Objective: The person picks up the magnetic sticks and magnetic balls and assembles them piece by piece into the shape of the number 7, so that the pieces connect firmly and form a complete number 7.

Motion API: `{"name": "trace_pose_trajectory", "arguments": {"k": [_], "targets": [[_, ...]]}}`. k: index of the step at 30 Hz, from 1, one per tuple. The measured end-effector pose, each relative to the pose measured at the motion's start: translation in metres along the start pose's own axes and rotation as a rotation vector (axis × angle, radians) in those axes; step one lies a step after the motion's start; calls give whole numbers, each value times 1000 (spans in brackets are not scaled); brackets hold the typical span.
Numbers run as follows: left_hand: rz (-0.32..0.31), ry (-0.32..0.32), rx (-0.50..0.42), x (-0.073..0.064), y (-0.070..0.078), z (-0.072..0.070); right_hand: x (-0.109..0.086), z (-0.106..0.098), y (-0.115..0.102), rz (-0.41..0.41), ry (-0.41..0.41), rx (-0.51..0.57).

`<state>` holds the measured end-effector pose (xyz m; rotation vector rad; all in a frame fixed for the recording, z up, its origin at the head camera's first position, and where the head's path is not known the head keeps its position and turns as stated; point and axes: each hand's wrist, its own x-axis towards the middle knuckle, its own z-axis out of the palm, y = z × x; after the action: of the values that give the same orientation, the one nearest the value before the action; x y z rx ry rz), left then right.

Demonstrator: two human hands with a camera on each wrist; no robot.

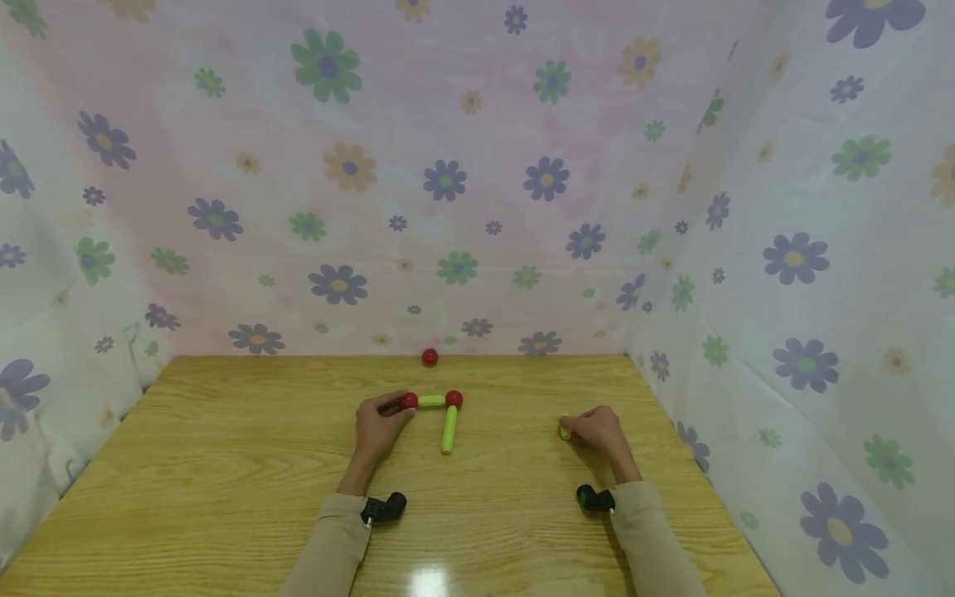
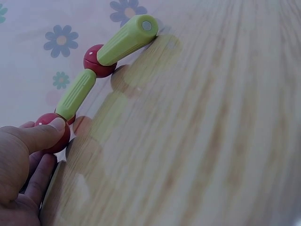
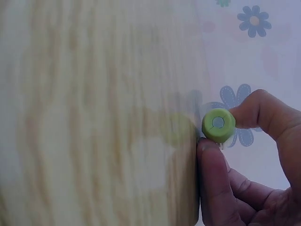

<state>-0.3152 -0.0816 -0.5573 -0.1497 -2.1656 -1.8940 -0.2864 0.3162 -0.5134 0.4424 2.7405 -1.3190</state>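
My left hand [image 1: 379, 429] pinches a red ball [image 2: 52, 133] between thumb and fingers. From that ball a short yellow-green magnetic rod [image 1: 431, 400] runs right to a second red ball [image 1: 453, 399]. Another magnetic rod [image 1: 448, 431] joins that second ball and points toward me; its near end shows a round metal tip in the left wrist view. Well to the right, my right hand [image 1: 598, 429] holds a separate yellow-green magnetic rod [image 3: 218, 125] between thumb and fingers, low over the tabletop. That rod's end, with its metal disc, faces the right wrist camera.
A loose red ball [image 1: 429, 357] sits at the table's back edge, near the flowered backdrop [image 1: 492, 249]. The wood-grain table [image 1: 507, 514] has flowered cloth along its left, back and right sides. Black wrist devices [image 1: 385, 507] are worn at both sleeve cuffs.
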Motion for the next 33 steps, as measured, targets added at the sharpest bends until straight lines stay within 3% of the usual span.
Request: {"name": "trace_pose_trajectory", "arguments": {"k": [3, 5, 10, 13, 23, 27, 33], "targets": [[14, -2, -7, -1, 0, 0, -1, 2, 0, 5, 8, 0], [12, -11, -9, -4, 10, -1, -2, 3, 0, -8, 9, -1], [9, -11, -3, -2, 9, -1, -5, 10, -7, -47, -2, -39], [12, 2, 4, 2, 0, 0, -7, 15, -12, -57, -21, -61], [7, 13, 24, 1, -2, 0, -17, 20, -17, -97, -107, 9], [4, 18, 31, 1, -2, 1, -20, 25, -17, -107, -181, 66], [-6, 8, 15, 1, -2, 1, -30, 41, -27, -158, -386, 152]]}}
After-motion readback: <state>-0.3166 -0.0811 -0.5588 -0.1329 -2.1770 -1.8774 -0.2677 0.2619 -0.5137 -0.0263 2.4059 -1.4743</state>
